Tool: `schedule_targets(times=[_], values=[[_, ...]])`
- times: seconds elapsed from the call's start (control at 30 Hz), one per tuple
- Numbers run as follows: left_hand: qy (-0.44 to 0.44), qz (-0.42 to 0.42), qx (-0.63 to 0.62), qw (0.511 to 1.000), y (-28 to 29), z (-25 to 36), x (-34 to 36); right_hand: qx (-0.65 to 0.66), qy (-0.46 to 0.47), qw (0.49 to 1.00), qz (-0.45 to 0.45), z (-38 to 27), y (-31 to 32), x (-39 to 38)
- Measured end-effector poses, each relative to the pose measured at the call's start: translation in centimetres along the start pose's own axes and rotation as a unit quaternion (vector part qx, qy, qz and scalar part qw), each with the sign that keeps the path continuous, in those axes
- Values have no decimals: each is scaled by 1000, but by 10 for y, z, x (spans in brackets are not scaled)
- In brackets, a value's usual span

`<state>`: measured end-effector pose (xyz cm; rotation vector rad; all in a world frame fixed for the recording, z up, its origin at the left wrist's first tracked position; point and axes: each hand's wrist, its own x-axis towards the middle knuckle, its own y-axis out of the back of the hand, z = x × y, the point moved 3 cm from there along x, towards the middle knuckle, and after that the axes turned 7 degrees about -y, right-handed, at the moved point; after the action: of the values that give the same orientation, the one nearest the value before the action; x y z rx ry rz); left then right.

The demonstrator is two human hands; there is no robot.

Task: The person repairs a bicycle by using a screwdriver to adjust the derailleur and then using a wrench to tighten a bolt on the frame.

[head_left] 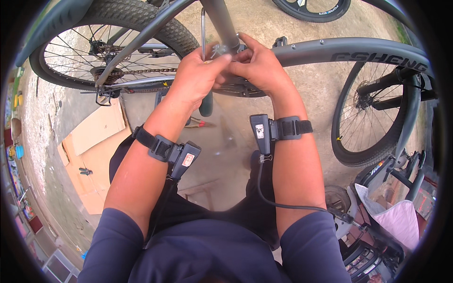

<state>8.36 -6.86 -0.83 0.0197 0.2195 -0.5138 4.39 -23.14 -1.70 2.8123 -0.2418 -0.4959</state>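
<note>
My left hand (198, 75) is closed around a slim silver rod (203, 33), apparently a hex key, standing upright beside the bike's grey seat tube (218, 19). Its thumb presses near a small shiny fitting (219, 50) at the tube's lower part. My right hand (255, 66) is curled against the same junction from the right, index finger raised along the tube's side and the other fingers bent; what they grip is hidden. The frame's wide grey tube (311, 52) runs off to the right, and the rear wheel (165, 33) with chain stands at left.
A front wheel (347, 141) stands at right, another wheel (311, 16) behind. Cardboard (89, 179) with small pliers (85, 172) lies at lower left; a red-handled tool (203, 123) is on the floor below my hands. Black gear and a pink cloth (396, 221) sit at lower right.
</note>
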Motion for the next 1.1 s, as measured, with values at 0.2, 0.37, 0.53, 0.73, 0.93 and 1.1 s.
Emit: schedule_targets(times=[0.2,0.37,0.53,0.73,0.93,1.1], values=[[9,3,5,1000,-6,2,1,46,-6,999,-11,8,1,2],[11,9,14,1000,-5,3,-1,43,-13,999,-8,7,-2,2],[6,2,20,1000,-7,5,-1,78,-38,996,-2,12,1,7],[13,1,24,1000,-7,5,0,48,-25,998,44,13,0,9],[11,-2,26,1000,-4,0,2,-34,1,996,86,12,1,10],[13,6,23,1000,-8,0,1,-3,8,996,93,16,-1,10]])
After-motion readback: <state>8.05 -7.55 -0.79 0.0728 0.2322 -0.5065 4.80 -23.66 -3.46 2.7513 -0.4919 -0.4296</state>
